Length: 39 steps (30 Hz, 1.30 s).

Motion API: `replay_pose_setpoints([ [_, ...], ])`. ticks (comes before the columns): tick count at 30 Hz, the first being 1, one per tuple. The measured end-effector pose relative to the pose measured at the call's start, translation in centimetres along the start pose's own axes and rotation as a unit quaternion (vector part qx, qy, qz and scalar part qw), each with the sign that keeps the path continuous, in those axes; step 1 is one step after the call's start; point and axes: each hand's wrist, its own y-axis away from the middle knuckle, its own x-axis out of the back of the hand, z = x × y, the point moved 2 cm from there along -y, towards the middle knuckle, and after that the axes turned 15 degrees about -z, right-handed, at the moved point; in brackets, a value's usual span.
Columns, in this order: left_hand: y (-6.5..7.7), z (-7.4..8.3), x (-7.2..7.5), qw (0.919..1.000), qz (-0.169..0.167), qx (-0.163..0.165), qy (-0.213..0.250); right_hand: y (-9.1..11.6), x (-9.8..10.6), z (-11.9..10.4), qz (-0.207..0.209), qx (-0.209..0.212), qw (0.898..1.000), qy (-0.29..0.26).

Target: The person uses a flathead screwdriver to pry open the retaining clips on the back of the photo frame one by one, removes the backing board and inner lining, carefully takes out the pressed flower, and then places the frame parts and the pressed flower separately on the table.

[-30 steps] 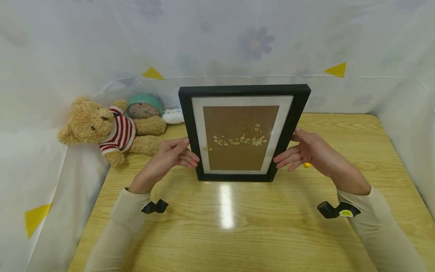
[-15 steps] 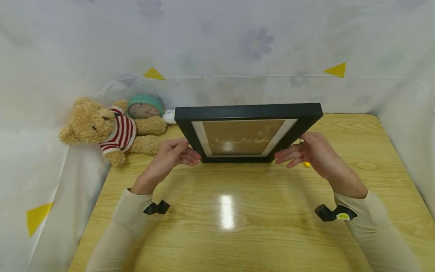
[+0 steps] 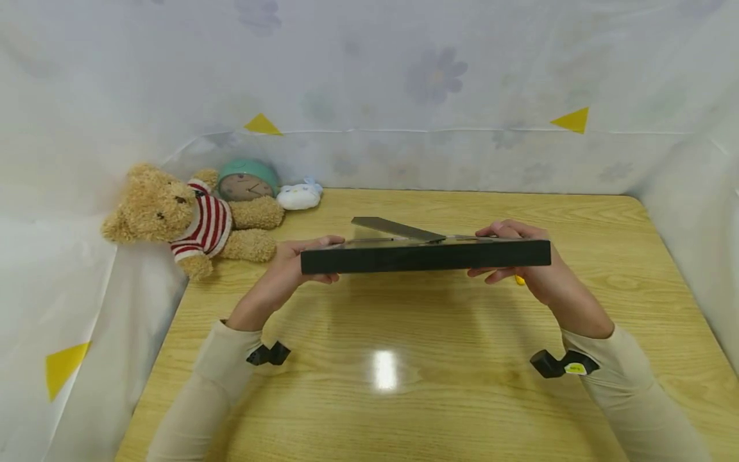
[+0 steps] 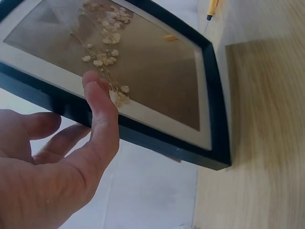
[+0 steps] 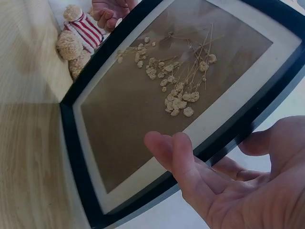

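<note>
Tilting front-down above the wooden table [image 3: 375, 417], well back from its near edge, is the black picture frame [image 3: 427, 258]; I cannot tell if its lower edge touches the table. It should be stiff and rather light, but the pane [image 4: 167, 86] may be slippery and breakable, so better to hold by the 2 sides. A teddy bear [image 3: 203, 221] lies at the far left corner. The left hand [image 3: 283, 264] and the right hand [image 3: 544, 282] are half closed, each gripping 1 side from front and back.
</note>
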Motion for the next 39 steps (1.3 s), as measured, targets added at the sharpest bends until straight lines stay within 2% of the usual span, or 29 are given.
replay_pose_setpoints([
  [3,-0.2,-0.4,0.2,0.9993,0.004,0.009,-0.037,-0.2,0.2,0.5,0.031,0.004,0.999,-0.036],
  [6,-0.4,-0.6,0.3,0.9987,0.007,0.020,-0.048,-0.4,0.4,0.8,0.059,-0.022,0.997,-0.033],
  [10,-0.6,-0.7,0.3,0.9985,0.003,0.041,-0.036,-0.7,0.6,1.4,0.072,-0.068,0.993,0.060],
  [13,-0.8,-1.0,0.4,0.9978,-0.001,0.055,-0.037,-0.9,0.7,2.2,0.063,-0.086,0.990,0.088],
  [19,-1.3,-2.0,0.7,0.9971,-0.006,0.069,-0.032,-1.4,0.5,4.0,0.033,-0.102,0.994,0.030],
  [24,-1.5,-2.7,0.8,0.9962,-0.009,0.075,-0.045,-1.7,0.5,4.8,0.035,-0.129,0.990,0.038],
  [28,-1.7,-3.1,0.8,0.9940,0.003,0.094,-0.056,-1.8,0.4,5.1,0.043,-0.158,0.985,0.052],
  [34,-2.2,-3.8,0.9,0.9873,0.005,0.134,-0.084,-2.0,0.1,5.7,0.028,-0.200,0.976,0.079],
  [39,-2.7,-4.7,0.8,0.9787,-0.003,0.149,-0.142,-2.3,0.0,6.7,0.024,-0.215,0.967,0.135],
])
